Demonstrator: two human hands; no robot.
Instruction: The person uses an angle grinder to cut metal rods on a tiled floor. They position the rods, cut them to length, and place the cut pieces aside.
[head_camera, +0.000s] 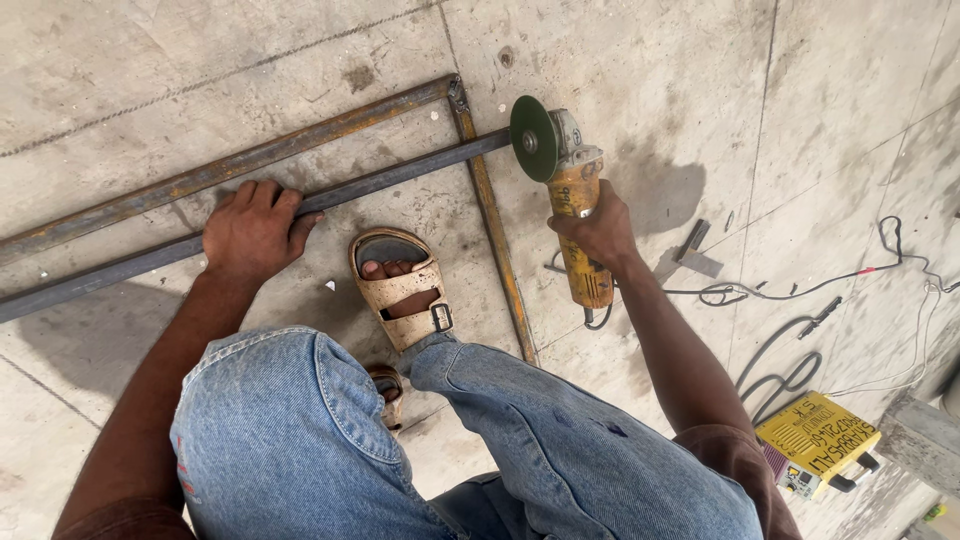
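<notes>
Steel bar (400, 175) runs left to right; my left hand (255, 228) presses it flat, fingers spread. My right hand (598, 228), clamped round the yellow angle grinder (572, 195), holds its green disc (532, 125) at the bar's right end.

Yellow grinder (578, 215), green disc (533, 138)

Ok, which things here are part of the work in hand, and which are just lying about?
In hand:
- yellow angle grinder, gripped by right hand
- dark steel bar, pressed down by left hand
- rusty steel frame, beside the bar

Lying about:
- yellow box-shaped machine
- loose cables
- small metal offcut
</notes>
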